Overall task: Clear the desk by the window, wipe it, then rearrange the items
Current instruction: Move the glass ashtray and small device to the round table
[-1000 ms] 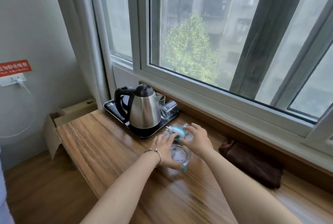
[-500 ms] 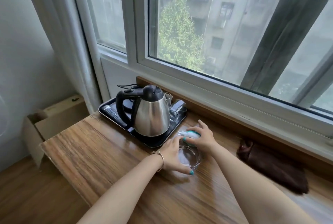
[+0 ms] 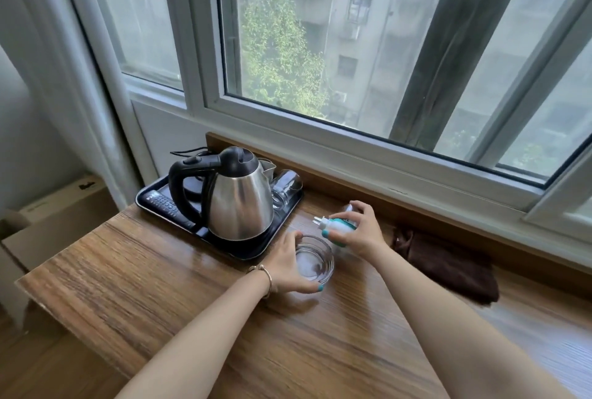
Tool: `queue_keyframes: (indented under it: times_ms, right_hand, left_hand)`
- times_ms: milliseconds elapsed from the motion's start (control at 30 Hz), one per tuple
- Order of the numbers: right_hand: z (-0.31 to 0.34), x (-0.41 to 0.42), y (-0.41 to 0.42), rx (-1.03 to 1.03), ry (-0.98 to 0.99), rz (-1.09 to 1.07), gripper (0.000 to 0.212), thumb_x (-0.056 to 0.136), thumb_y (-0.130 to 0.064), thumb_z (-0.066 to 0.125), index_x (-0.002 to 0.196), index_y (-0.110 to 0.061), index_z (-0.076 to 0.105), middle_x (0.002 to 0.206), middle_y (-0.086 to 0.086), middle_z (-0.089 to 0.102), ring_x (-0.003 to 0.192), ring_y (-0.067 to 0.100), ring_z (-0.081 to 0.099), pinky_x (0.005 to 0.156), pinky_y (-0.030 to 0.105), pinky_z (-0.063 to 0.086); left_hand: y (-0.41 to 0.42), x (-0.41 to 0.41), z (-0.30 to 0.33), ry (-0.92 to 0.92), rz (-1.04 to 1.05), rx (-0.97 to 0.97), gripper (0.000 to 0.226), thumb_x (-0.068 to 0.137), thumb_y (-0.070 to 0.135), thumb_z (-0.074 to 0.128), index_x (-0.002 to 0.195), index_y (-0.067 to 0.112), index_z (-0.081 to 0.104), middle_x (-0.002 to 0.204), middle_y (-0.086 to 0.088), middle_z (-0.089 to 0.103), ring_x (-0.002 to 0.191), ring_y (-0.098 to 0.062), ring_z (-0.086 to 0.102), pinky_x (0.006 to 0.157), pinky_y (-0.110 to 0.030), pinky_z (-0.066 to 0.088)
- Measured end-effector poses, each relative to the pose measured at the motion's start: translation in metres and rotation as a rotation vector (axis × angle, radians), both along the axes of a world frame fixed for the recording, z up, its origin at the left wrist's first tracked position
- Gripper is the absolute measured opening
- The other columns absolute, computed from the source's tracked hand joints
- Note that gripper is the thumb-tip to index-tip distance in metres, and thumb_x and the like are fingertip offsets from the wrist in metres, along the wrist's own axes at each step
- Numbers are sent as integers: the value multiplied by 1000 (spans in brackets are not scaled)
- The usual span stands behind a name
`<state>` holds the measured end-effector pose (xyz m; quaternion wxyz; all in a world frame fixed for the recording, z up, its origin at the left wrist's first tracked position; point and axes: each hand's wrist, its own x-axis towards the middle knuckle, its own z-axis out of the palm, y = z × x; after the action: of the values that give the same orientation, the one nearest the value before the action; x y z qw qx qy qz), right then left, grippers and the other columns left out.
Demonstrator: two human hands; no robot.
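On the wooden desk (image 3: 160, 273) under the window, my left hand (image 3: 286, 265) grips a round clear glass dish (image 3: 315, 259) by its left rim, thumb curled round the near side. Just behind it, my right hand (image 3: 360, 233) holds a small white and teal plug-in device (image 3: 336, 225) with its two prongs pointing left. A black tray (image 3: 246, 249) at the desk's back left carries a steel kettle (image 3: 238, 203), a remote control (image 3: 163, 204) and an upturned glass (image 3: 285, 188). A dark brown cloth (image 3: 448, 265) lies against the sill to the right.
The window frame and wooden sill ledge (image 3: 384, 193) run along the desk's far edge. A white curtain (image 3: 80, 78) hangs at the left. Open cardboard boxes (image 3: 48, 216) stand on the floor past the desk's left end.
The camera has moved closer and turned right. Both hands stay on the dish and the plug-in device beside the tray; the right hand has raised the device slightly.
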<state>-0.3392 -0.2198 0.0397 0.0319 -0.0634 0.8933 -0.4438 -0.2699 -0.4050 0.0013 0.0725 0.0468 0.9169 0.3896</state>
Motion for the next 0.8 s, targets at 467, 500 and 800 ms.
queue_keyframes:
  times_ms: [467,500,800]
  right_hand:
    - [22,99,188,-1,131,-375,36,68,-30,86,101,-32,72,143,-5,32,133,14,30,111,36,35]
    - [21,111,207,13,145,-412,36,67,-31,86,101,-32,72,142,-5,33,133,15,31,111,37,36]
    - [20,261,391,-6,152,-675,33,62,-29,90,89,-36,71,133,-15,33,124,6,33,94,22,34]
  left_hand:
    - [179,-9,31,142,-354,-34,117,51,56,84,143,15,23,144,-2,34,126,-15,42,104,-31,39]
    - [199,-3,32,149,-385,-36,118,50,58,84,143,16,24,143,0,35,126,-15,42,104,-31,40]
    - [409,100,23,140,-609,114,117,40,56,86,136,15,33,131,1,41,120,-12,44,104,-28,38]
